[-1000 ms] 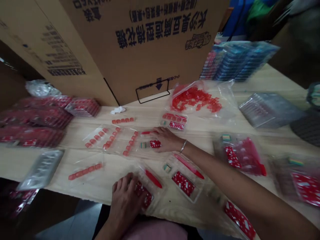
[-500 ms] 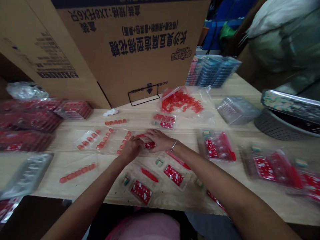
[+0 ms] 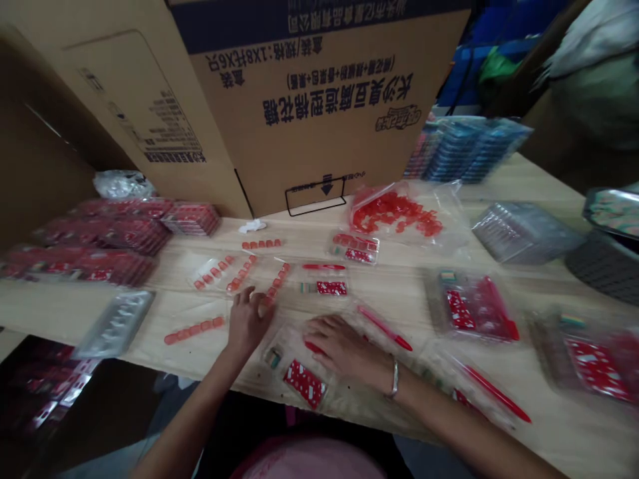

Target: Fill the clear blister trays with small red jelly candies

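My left hand (image 3: pixel 248 319) is open, fingers bent and apart, at the near end of a strip of red jelly-like pieces (image 3: pixel 278 279); I cannot tell whether it touches the strip. My right hand (image 3: pixel 342 342) lies open and palm down over the clear trays near the table's front edge. It partly hides a red pen-shaped item. By its fingers is a clear tray with a red dotted packet (image 3: pixel 305 384) and a small striped block (image 3: pixel 273 357). Beyond the hands rests another filled tray (image 3: pixel 331 288), with a red pen-shaped item (image 3: pixel 323 267) along its far side.
A large cardboard box (image 3: pixel 319 146) stands at the back. Red pieces spill in an open plastic bag (image 3: pixel 394 213). Stacked red packs (image 3: pixel 110 229) fill the left side, blue packs (image 3: pixel 466 150) the back right. Empty clear trays (image 3: pixel 524 233) and a grey basket (image 3: pixel 604 266) are on the right.
Both hands have left the tray in the middle, which now lies uncovered. My left hand came nearer and left, to the jelly strip; my right came nearer, over the front trays. The view shifted left.
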Available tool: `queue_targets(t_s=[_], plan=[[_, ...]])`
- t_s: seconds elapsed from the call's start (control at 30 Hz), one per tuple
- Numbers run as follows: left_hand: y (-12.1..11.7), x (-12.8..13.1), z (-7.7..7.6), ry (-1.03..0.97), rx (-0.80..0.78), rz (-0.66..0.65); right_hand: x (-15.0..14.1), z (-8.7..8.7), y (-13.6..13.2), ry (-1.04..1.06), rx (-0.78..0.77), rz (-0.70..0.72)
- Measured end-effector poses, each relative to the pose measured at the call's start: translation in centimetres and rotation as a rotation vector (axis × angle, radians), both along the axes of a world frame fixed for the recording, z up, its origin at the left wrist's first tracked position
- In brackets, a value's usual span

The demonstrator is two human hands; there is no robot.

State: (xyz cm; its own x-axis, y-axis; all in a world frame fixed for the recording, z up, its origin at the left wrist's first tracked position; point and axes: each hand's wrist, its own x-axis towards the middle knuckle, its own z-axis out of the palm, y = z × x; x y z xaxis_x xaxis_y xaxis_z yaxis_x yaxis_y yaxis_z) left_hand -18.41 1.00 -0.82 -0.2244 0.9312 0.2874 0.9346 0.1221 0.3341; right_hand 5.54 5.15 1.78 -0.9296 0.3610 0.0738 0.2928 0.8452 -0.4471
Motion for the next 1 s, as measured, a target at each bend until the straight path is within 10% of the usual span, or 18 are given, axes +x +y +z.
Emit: queue_targets(t_s=[0.33,0.6,1.0], plan=[[3.0,-1.5,-0.8,-0.017,-0.014,0.080,-7.4,1.3,9.9,-0.047,0.022,-0.206],[2.5,-2.4,-1.4,-0.148,0.054,0.123,-16.6,-0.9,16.6,-0.237,-0.081,-0.327],[1.7,-2.1,-0.2,-0.571,0.242,0.257,-15.6,-0.6,17.9,0.157,-0.387,-0.451]])
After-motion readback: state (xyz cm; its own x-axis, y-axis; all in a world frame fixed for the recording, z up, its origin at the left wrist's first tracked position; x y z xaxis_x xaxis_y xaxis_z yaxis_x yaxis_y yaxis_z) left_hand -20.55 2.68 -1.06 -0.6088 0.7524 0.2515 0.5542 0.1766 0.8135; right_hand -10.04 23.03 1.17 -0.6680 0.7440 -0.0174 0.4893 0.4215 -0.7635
